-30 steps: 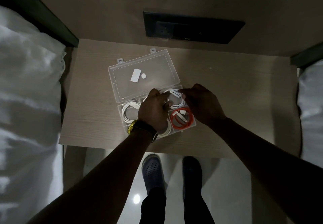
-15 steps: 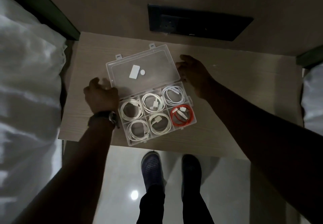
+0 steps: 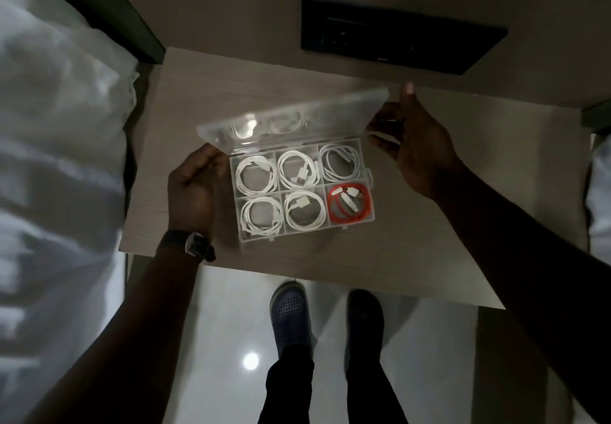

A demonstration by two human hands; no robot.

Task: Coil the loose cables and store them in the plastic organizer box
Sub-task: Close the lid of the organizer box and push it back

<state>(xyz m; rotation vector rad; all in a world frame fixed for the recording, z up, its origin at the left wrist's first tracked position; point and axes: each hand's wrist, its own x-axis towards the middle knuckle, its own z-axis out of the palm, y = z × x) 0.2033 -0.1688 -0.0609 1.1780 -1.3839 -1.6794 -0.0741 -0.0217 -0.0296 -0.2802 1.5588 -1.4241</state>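
Note:
A clear plastic organizer box (image 3: 371,181) with several compartments sits on the small wooden table (image 3: 446,225). Each compartment holds one coiled cable: white cables (image 3: 257,175) fill all but the front right one, which holds a red cable (image 3: 351,204). The box's clear lid (image 3: 291,119) is raised off the table and tilted over the back of the box. My left hand (image 3: 191,188) grips the lid's left end. My right hand (image 3: 416,145) grips the lid's right end, thumb up.
A dark socket panel (image 3: 400,38) is on the wall behind the table. White bedding (image 3: 56,159) lies to the left and more at the right edge (image 3: 600,192). My two shoes (image 3: 325,314) stand on the glossy floor below the table's front edge.
The lid lay flat open on the table half a second ago; both hands have taken its ends and lifted it up over the box. Before that both hands were in the compartments.

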